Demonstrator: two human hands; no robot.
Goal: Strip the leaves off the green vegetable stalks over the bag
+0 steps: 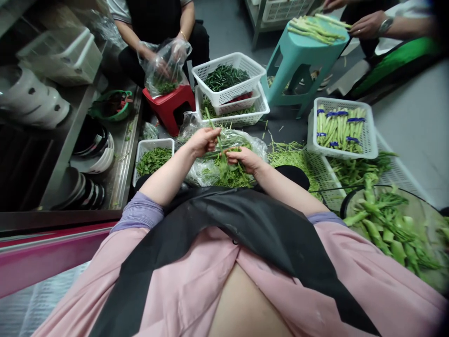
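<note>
A crumpled clear plastic bag [257,145] lay in front of the person, its slack folds liable to snag or shift. Pale trimmings [289,161] were piled to its right, near enough for stray pieces to mix in. At left, a white basket [172,157] stood beside the forearm, where a careless elbow could nudge it. Loose greens [233,178] were heaped on the plastic and could slide off if it moved. Above them, the left hand [204,142] pinched a green stem [220,147]; the right hand [245,160] appeared to pinch its leafy lower end. Uneven pulling might tear it.
</note>
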